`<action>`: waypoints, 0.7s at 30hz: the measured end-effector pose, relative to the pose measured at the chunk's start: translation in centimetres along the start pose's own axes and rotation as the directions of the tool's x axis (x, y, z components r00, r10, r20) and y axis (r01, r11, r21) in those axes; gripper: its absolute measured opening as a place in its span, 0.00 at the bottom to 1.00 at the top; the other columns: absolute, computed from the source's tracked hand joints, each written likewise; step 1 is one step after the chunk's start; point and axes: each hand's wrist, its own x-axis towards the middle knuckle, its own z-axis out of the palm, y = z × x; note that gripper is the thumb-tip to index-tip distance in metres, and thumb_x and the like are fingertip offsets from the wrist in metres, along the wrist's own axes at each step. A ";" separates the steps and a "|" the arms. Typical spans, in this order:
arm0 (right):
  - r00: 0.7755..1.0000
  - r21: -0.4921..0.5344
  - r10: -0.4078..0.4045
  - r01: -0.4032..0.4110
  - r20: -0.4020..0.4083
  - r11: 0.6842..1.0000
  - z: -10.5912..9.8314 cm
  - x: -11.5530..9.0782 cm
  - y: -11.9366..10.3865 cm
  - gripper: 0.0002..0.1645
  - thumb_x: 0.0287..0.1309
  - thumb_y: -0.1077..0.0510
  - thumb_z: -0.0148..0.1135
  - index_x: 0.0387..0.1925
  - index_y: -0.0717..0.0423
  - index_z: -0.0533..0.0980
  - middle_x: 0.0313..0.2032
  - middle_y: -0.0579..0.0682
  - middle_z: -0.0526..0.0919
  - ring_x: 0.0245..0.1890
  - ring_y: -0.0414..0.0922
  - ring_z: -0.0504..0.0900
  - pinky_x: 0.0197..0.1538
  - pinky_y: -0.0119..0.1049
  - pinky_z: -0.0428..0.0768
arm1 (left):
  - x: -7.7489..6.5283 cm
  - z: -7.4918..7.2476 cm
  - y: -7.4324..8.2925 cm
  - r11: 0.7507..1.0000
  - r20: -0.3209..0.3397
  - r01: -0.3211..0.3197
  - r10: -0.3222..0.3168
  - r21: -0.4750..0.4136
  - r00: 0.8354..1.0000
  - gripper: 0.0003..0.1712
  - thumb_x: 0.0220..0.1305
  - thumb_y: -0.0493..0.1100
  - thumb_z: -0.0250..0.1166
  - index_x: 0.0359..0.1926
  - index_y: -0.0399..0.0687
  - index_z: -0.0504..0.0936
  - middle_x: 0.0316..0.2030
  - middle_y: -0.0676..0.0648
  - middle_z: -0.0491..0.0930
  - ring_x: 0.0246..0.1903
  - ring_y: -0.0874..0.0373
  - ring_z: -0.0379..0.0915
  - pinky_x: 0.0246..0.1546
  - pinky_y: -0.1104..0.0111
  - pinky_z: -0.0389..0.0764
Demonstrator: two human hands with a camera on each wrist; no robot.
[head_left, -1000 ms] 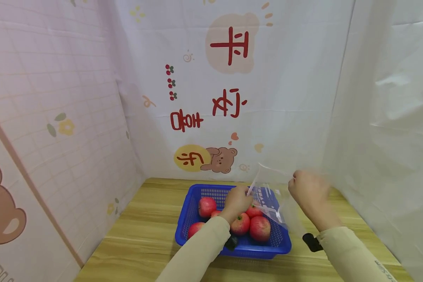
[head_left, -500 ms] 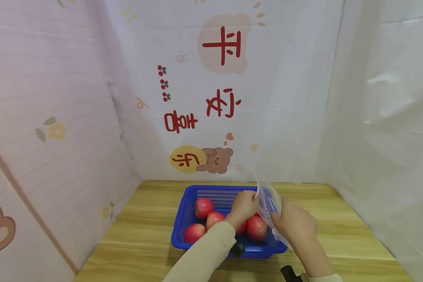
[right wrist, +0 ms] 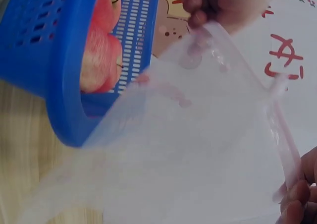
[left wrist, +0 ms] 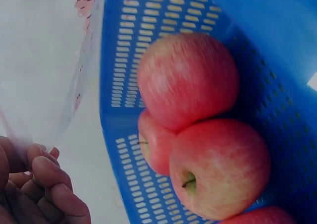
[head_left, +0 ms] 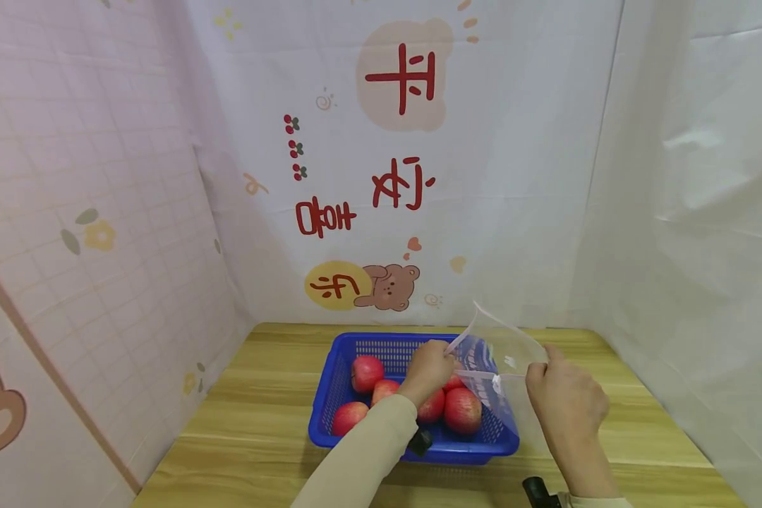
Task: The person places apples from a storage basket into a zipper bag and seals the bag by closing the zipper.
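My left hand point(head_left: 428, 370) pinches one side of the mouth of a clear plastic bag point(head_left: 508, 347), above the blue basket. On the opposite side my right hand point(head_left: 571, 395) grips the rim between thumb and fingers. Between them the bag's mouth stands spread apart, its sheer body hanging over the basket's right end. In the right wrist view the bag point(right wrist: 198, 130) has a pinkish edge strip and faint print. Several red apples point(head_left: 367, 374) lie in the basket; my left hand and arm hide some. The left wrist view shows apples point(left wrist: 218, 167) close beside that hand.
The blue plastic basket point(head_left: 322, 395) with slotted walls stands on a wood-grain table point(head_left: 241, 423). White printed cloth point(head_left: 514, 141) hangs behind the table and along both sides. Each wrist carries a small black device point(head_left: 536, 490).
Half a second ago the hands were closer together and the bag's mouth was narrow. My right hand has since moved right and slightly up, pulling the mouth wider. The apples have stayed put.
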 end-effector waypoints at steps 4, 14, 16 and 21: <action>0.999 0.006 -0.014 0.014 -0.042 1.000 0.0 0.3 0.6 0.25 0.59 0.56 0.48 0.55 0.54 0.79 0.35 0.74 0.80 0.23 0.67 0.76 0.15 0.55 0.66 | 0.1 -0.1 -0.6 1.000 0.006 0.009 -0.009 0.014 1.000 0.05 0.63 0.38 0.64 0.32 0.44 0.86 0.25 0.53 0.83 0.23 0.56 0.72 0.22 0.65 0.70; 1.000 0.091 -0.004 0.006 -0.017 0.996 -0.1 1.3 1.0 0.43 0.63 0.52 0.55 0.75 0.58 0.52 0.73 0.74 0.41 0.72 0.73 0.41 0.60 0.80 0.37 | 0.1 -0.4 -0.8 0.999 -0.010 -0.001 0.001 0.038 1.000 0.05 0.61 0.40 0.68 0.36 0.44 0.86 0.27 0.50 0.82 0.25 0.55 0.73 0.26 0.62 0.74; 1.000 0.115 0.000 -0.003 0.027 0.993 0.3 1.0 0.6 0.45 0.64 0.50 0.55 0.76 0.59 0.50 0.73 0.74 0.42 0.72 0.73 0.41 0.60 0.80 0.40 | 0.1 -0.4 -0.7 1.000 0.000 -0.005 0.005 0.011 1.000 0.04 0.61 0.39 0.68 0.34 0.43 0.85 0.26 0.50 0.81 0.25 0.55 0.72 0.26 0.63 0.73; 0.992 0.137 -0.086 0.073 0.094 0.988 1.9 -0.3 -0.6 0.46 0.61 0.50 0.59 0.72 0.70 0.55 0.69 0.79 0.50 0.69 0.73 0.49 0.58 0.79 0.52 | 0.0 -0.2 0.0 0.998 0.021 -0.068 0.068 0.018 0.997 0.07 0.61 0.34 0.62 0.37 0.40 0.85 0.31 0.48 0.83 0.32 0.53 0.77 0.37 0.61 0.78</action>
